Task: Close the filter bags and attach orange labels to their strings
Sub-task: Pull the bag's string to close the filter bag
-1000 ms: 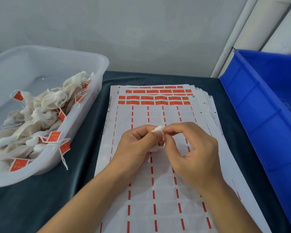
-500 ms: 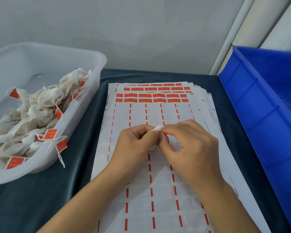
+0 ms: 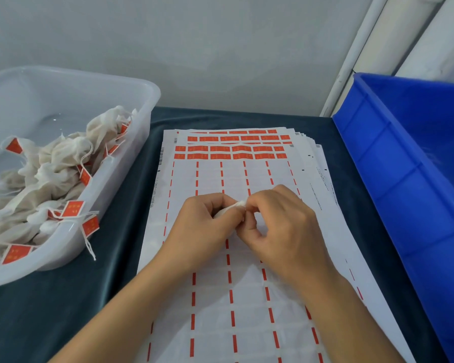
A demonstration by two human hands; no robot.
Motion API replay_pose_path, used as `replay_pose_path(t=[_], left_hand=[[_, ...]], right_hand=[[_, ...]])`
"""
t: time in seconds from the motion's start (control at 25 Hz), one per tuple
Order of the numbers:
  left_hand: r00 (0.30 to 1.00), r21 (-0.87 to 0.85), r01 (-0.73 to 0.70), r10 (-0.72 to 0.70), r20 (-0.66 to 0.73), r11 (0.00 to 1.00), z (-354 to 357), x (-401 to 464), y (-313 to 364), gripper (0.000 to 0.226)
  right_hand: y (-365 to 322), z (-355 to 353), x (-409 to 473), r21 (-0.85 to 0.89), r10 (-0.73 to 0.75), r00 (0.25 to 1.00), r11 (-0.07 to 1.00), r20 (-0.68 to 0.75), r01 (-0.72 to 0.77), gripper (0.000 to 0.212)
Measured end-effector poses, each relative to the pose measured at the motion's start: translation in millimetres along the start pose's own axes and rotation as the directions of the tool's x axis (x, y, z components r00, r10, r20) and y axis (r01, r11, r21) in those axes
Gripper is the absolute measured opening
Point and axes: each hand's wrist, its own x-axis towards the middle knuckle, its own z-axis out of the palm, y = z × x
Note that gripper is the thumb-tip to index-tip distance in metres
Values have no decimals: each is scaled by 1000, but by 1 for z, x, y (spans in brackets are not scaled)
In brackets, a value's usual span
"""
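Both hands meet over the middle of the stack of white label sheets [image 3: 249, 297], which serves as the landmark. Left hand [image 3: 203, 226] has its fingers curled round a small white cloth filter bag [image 3: 230, 209], most of which is hidden inside the fist. Right hand [image 3: 281, 226] pinches the bag's protruding tip between thumb and forefinger, its other fingers curled under. Only a short white tuft shows between the two hands, pointing up and toward the right hand; the bag's long axis cannot be told, nor can its string be made out.

The sheets carry rows of orange rectangular labels [image 3: 230, 152] at their far end, with bare backing and red dashed lines running lengthwise nearer the person. The stack lies on a bench covered in dark teal cloth [image 3: 63, 310]. Left of the stack, a translucent white plastic tub [image 3: 139, 142] holds a heap of finished white filter bags [image 3: 50, 176] with orange labels on their strings; a few strings and labels hang over its near rim. Right of the stack stands a blue plastic crate [image 3: 393, 179]. Beyond the stack rises a pale grey wall [image 3: 207, 48], with white pipes [image 3: 351, 56] running up at the right.
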Motion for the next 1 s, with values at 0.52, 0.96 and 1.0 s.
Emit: replay_pose_path(t=[0.52,0.96,1.0], left_hand=[[979,-231,-144,173,108,962,-8,-2,5,25],[991,-38,-122,124,57,992,-10,-1,0,20],[990,-27,-129,131,50,991,-10,-1,0,19]], right_hand=[[-3,-9,3,683,450,855,542,257,-490,13],[8,-14,10,765,468,695,60,546,-642,20],[7,-14,10,751,461,689,70,560,-657,20]])
